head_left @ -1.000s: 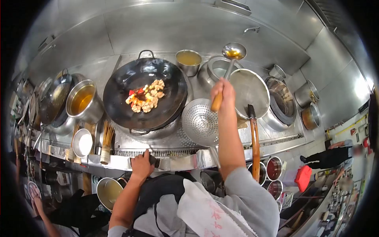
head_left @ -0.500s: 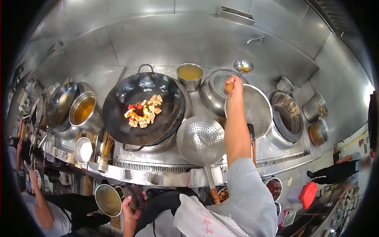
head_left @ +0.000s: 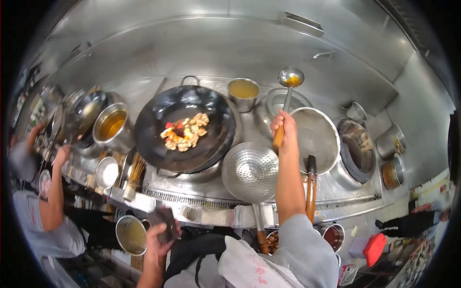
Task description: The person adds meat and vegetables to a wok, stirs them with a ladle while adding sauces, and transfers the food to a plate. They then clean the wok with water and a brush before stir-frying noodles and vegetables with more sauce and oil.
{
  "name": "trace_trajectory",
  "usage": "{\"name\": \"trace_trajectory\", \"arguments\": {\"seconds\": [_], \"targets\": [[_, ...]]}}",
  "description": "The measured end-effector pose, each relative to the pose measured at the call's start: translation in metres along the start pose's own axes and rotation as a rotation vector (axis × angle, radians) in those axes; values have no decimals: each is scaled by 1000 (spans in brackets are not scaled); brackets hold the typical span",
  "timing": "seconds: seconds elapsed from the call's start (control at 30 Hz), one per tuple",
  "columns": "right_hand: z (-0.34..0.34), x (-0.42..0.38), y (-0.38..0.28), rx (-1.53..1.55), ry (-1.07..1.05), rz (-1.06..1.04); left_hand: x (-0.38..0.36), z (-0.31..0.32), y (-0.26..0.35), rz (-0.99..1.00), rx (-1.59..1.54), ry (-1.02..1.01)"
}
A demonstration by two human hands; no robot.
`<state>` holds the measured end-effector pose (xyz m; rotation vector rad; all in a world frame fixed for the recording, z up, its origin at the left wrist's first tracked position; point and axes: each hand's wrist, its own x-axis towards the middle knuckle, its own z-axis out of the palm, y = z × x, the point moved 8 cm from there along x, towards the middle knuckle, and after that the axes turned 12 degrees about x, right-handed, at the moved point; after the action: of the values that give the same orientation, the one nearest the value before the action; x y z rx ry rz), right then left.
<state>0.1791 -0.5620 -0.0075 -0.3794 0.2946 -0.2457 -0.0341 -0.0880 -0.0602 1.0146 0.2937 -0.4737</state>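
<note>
Your right hand (head_left: pixel 284 126) is closed around the wooden handle of a ladle (head_left: pixel 291 77), its bowl raised and carrying a little yellowish liquid; that load calls for a level grip. Your left hand (head_left: pixel 154 241) clasps what looks like a dark folded cloth (head_left: pixel 162 221) near the front edge of the surface (head_left: pixel 199 186). The wok (head_left: pixel 161 108) holds browned food pieces (head_left: pixel 194 132); a perforated strainer (head_left: pixel 249 173) lies just beside it, apart from both hands.

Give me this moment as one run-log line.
right hand: holds ladle, yellowish contents | left hand: holds dark pad | wok: food pieces inside | perforated strainer: right of wok
</note>
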Motion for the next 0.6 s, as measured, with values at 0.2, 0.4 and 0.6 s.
{"name": "trace_trajectory", "arguments": {"seconds": [0.2,0.4,0.6], "targets": [[64,-99,140,322,-226,398,78,118,109,168,-59,-189],[100,-201,270,306,-266,657,153,135,160,101,21,-275],[106,-264,351,-226,-542,873,112,52,194,209,156,-200]]}}
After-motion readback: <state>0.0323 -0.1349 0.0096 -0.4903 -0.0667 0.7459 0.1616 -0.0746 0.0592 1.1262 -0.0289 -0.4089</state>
